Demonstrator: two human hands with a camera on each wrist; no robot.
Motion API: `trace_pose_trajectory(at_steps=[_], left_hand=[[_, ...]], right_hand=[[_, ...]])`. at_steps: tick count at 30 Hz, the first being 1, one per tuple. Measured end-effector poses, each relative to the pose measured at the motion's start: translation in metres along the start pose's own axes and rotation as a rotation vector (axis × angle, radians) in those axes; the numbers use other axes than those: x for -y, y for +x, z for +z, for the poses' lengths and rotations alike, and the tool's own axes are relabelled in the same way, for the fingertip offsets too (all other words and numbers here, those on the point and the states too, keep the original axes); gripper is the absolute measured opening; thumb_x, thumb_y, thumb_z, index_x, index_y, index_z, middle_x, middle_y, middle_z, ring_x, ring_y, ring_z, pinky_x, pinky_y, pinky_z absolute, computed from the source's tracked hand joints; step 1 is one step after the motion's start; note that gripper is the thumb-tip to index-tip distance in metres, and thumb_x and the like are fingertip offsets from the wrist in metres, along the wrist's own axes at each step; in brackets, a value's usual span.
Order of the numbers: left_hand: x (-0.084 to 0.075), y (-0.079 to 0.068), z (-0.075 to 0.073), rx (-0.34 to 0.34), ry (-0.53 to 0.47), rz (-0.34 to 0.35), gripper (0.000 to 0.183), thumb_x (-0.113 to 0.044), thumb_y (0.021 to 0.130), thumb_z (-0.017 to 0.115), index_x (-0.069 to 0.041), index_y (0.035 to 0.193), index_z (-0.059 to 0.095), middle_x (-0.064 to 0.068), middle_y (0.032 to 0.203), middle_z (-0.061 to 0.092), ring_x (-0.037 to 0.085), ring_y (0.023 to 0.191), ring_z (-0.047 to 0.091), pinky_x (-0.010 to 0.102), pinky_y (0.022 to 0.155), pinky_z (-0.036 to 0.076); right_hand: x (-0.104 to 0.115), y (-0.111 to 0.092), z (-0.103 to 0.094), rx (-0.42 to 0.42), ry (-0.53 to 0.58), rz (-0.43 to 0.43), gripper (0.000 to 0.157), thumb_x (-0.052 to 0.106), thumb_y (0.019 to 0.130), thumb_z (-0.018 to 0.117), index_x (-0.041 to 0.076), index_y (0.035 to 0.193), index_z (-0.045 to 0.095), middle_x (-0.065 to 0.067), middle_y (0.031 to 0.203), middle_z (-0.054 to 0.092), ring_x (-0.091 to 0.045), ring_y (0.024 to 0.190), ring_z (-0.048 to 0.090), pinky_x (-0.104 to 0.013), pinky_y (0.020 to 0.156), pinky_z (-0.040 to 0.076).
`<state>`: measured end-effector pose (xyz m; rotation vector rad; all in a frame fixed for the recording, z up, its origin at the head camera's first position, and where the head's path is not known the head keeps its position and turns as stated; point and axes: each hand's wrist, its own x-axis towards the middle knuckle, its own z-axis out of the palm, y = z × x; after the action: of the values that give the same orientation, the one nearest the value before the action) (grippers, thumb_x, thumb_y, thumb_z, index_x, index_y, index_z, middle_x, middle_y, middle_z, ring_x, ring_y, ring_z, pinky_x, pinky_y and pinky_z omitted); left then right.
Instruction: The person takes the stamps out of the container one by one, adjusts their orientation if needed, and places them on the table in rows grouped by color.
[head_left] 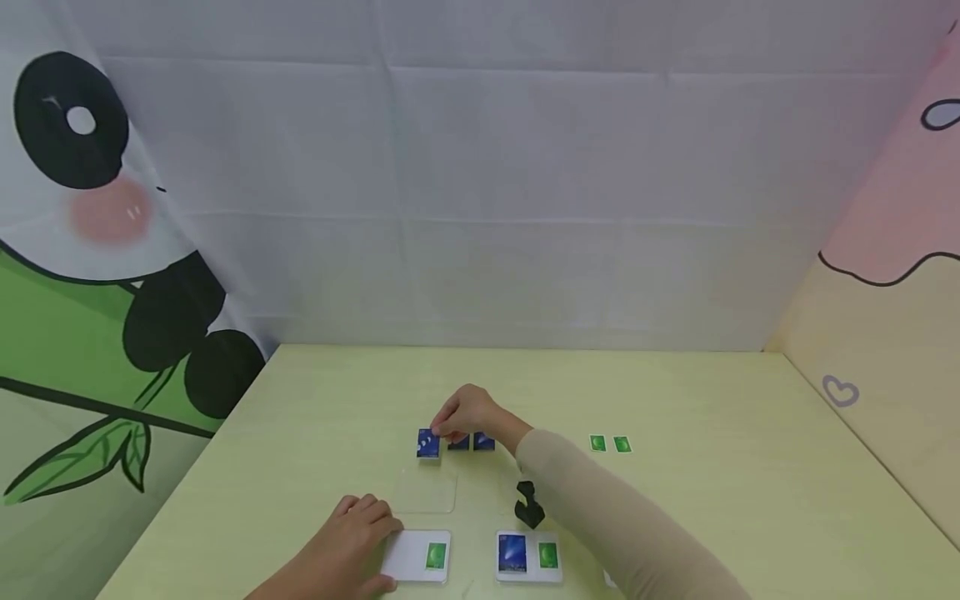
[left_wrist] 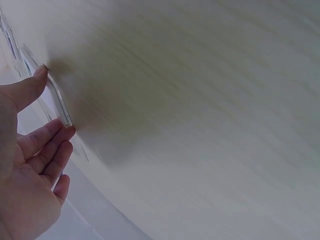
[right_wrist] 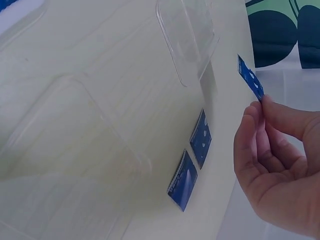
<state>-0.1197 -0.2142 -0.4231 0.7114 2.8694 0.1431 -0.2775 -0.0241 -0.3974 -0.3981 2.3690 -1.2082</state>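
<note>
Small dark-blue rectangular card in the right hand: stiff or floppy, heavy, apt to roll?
The card is probably fairly stiff: the right hand pinches one end and it juts out without visible droop. Likely light, being small and thin. Rolling seems unlikely given its flat shape.

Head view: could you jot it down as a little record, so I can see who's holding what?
Right hand: pinches a blue card
Left hand: holds the left edge of a white panel
On that panel: one green card
Second white panel: bears another blue card, another green card
Elsewhere on table: two further blue cards, two loose green cards, clear plate, black object
</note>
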Motion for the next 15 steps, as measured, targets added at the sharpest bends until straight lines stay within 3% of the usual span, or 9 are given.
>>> trace_pose_trajectory(at_steps=[15], left_hand=[[0.0025,-0.0012,0.0009,-0.010,-0.002,0.019,0.059,-0.057,0.071,0.075,-0.013,0.110,0.068,-0.005,0.099,0.063,0.012,0.092,0.050,0.043,0.089,0.043]], right_hand=[[0.0004,0.0062,-0.0007,-0.024,0.008,0.018,0.007,0.008,0.083,0.072,0.002,0.085,0.076,-0.014,0.082,0.074,-0.030,0.080,0.073,-0.037,0.072,0.058]])
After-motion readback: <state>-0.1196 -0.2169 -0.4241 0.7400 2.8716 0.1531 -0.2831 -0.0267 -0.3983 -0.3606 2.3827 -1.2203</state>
